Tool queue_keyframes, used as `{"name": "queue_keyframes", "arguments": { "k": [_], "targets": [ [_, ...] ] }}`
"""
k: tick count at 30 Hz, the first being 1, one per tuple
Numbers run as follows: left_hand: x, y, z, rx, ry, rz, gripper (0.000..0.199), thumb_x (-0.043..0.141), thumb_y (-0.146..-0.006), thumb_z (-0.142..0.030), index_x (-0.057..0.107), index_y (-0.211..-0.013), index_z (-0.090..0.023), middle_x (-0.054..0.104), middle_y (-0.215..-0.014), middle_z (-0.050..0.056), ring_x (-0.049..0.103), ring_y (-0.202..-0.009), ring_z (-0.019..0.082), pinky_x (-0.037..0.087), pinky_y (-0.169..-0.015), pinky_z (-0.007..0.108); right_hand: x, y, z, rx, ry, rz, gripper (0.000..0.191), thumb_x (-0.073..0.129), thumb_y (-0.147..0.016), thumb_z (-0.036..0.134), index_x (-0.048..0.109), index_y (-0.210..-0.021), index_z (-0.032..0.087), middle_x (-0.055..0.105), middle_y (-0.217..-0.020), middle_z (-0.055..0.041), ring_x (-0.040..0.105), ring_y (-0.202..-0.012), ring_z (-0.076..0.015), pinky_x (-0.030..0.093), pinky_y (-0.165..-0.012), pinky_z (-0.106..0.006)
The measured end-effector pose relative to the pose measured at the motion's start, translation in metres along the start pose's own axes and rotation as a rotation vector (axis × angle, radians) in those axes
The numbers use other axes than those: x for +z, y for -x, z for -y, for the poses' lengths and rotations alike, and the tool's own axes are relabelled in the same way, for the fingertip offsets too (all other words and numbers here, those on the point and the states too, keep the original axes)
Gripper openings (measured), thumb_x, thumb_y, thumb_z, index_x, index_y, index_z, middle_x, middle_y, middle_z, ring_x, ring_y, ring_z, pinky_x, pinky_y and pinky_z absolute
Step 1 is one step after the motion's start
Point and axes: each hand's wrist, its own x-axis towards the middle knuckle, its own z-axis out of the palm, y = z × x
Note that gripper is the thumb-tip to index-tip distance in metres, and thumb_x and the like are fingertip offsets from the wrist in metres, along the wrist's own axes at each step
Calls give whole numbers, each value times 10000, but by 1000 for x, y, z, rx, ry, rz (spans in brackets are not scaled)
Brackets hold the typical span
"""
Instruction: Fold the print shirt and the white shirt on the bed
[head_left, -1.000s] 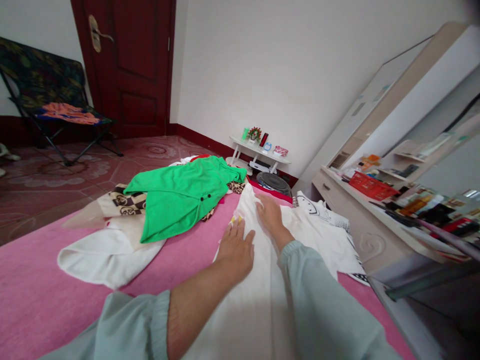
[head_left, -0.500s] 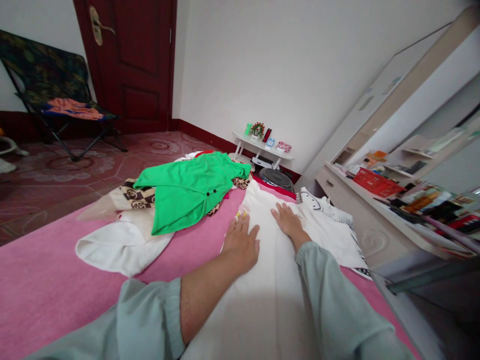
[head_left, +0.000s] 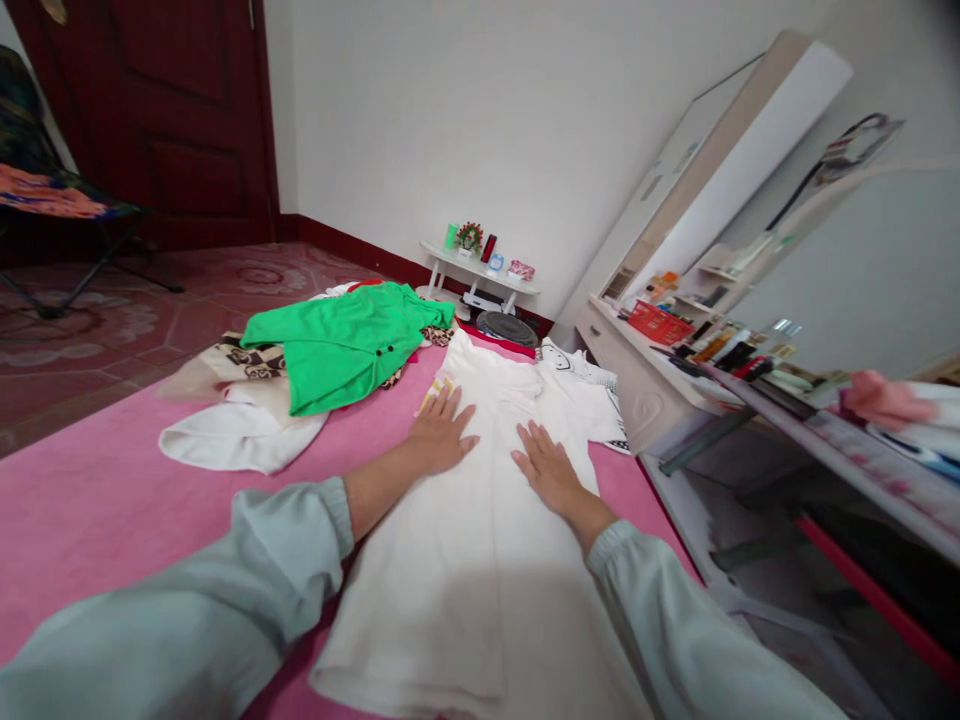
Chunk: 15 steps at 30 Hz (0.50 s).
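Note:
A long white garment (head_left: 450,590) lies spread out on the pink bed cover (head_left: 82,500), its narrower end pointing away from me. My left hand (head_left: 444,432) rests flat on its left side, fingers spread, near a small patch of yellow print. On the right part of the cloth lies my right hand (head_left: 551,468), palm down with fingers apart. Neither hand grips anything. Just beyond my right hand is a white garment with black line drawings (head_left: 581,390). To the left, a green top (head_left: 337,345) covers a pile of clothes, with a white cloth (head_left: 240,435) nearer me.
A dressing table (head_left: 622,350) with a red basket (head_left: 660,322) and bottles stands along the right. At the far end are a low white shelf (head_left: 480,265) and a dark round object (head_left: 507,328). A folding chair (head_left: 52,190) is by the door (head_left: 165,130).
My view has turned to the right and shows more of the white garment's near end. Both hands have slid back along the cloth towards me, still flat.

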Motion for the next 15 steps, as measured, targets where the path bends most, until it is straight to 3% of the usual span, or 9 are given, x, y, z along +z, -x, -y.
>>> {"name": "queue_keyframes", "arguments": {
  "k": [7, 11, 15],
  "targets": [
    [-33, 95, 5, 214, -32, 134, 683, 316, -912, -603, 223, -1486, -246, 12, -1572, 100, -10, -1447, 261, 92, -1166, 441, -14, 80, 33, -58, -97, 34, 622, 327, -953, 467, 150, -1505, 241, 0, -1575, -88, 3, -1446, -256, 117, -1143, -533],
    [-62, 141, 13, 292, 49, 284, 779, 435, -846, -648, 186, -1489, -289, -7, -1569, 84, 35, -1445, 273, 135, -1159, 448, -21, 122, 56, -404, -226, 0, 617, 504, -904, 375, 276, -1469, 279, 1, -1577, -71, 49, -1448, -232, 156, -1155, -481],
    [-98, 171, 12, 331, 142, 418, 768, 560, -789, -613, 246, -1452, -383, 32, -1564, 29, 92, -1438, 274, 164, -1146, 457, -26, 154, 69, -692, -311, -1, 373, 510, -910, 295, 546, -1281, 303, 197, -1556, -41, 264, -1402, -185, 233, -1149, -400]
  ]
}}
